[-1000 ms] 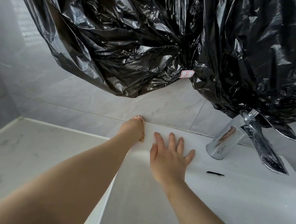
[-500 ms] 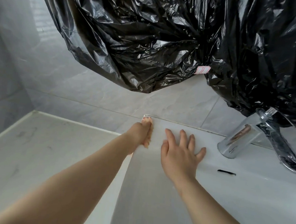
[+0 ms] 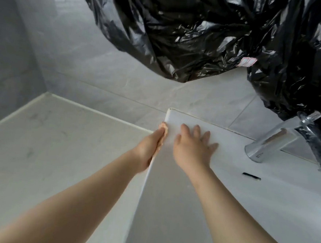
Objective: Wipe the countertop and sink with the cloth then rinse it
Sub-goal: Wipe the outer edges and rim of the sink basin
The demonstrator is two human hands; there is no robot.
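Observation:
My left hand [image 3: 147, 150] presses a small orange cloth [image 3: 164, 130] against the left outer side of the white sink [image 3: 172, 188], just below its back left corner. Only a sliver of the cloth shows past my fingers. My right hand [image 3: 193, 145] lies flat with fingers spread on the sink's top rim, right beside the left hand. The pale marble countertop [image 3: 49, 151] stretches to the left, lower than the sink rim, with faint dark marks on it.
A chrome faucet [image 3: 272, 142] stands at the sink's back right. Black plastic sheeting [image 3: 209, 35] hangs over the wall above and drapes onto the faucet. Grey wall tiles [image 3: 83, 68] run behind. A black overflow slot [image 3: 251, 176] sits in the basin wall.
My left hand with the cloth has slid back toward me along the sink's left side, away from the back corner. My right hand stays flat on the rim. The view has shifted left.

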